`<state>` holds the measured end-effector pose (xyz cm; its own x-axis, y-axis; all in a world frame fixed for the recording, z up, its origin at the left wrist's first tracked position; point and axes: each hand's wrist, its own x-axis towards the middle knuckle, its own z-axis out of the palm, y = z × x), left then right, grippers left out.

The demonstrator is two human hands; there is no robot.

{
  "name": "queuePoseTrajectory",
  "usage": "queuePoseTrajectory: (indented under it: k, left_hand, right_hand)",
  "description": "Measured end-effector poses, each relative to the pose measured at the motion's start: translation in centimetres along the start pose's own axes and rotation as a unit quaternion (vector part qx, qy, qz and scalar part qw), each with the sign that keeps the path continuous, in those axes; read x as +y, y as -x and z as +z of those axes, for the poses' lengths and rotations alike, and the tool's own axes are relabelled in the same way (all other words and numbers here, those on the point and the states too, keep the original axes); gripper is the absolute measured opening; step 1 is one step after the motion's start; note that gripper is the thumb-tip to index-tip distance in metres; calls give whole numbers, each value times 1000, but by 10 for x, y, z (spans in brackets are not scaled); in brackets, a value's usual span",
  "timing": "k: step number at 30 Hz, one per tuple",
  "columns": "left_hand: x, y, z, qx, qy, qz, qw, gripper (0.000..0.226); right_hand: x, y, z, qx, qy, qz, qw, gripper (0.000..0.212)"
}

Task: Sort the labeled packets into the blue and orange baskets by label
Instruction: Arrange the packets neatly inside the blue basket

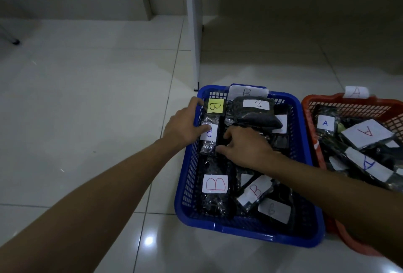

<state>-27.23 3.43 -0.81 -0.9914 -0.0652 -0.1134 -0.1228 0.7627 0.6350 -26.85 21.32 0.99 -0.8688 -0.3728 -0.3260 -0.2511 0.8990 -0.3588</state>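
Observation:
The blue basket (244, 231) stands on the floor, tagged B (247, 92) on its far rim, and holds several black packets with B labels (214, 183). To its right, the orange basket (349, 103), tagged A (356, 92), holds packets with A labels (368, 132). My left hand (185, 124) lies over the blue basket's left rim, its thumb touching a B-labelled packet (208, 142). My right hand (246, 146) is inside the blue basket. Its thumb and forefinger pinch a black packet (221, 128) whose label is hidden.
A white post (195, 33) stands on the tiled floor just behind the blue basket's far left corner. Light tiles (87, 98) stretch to the left and front. A wall base runs across the back. My right forearm crosses over the orange basket's near corner.

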Motion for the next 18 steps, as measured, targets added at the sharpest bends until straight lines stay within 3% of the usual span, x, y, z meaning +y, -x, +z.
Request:
queuePoseTrajectory:
  k: [5, 12, 16, 18]
  left_hand:
    - [-2, -1, -2, 16, 16, -7, 1000, 52]
    - [-4, 1, -10, 3, 48, -11, 999, 37]
    - [-5, 4, -13, 5, 90, -17, 996, 29]
    - [-5, 6, -15, 1, 109, -19, 994, 31]
  right_hand:
    - [-12, -6, 24, 35, -73, 32, 996, 85]
    - [-13, 2, 28, 64, -191, 28, 979, 81]
    - [-22, 1, 29, 63, -341, 42, 937, 56]
    - [-26, -1, 23, 64, -397, 56, 914, 57]
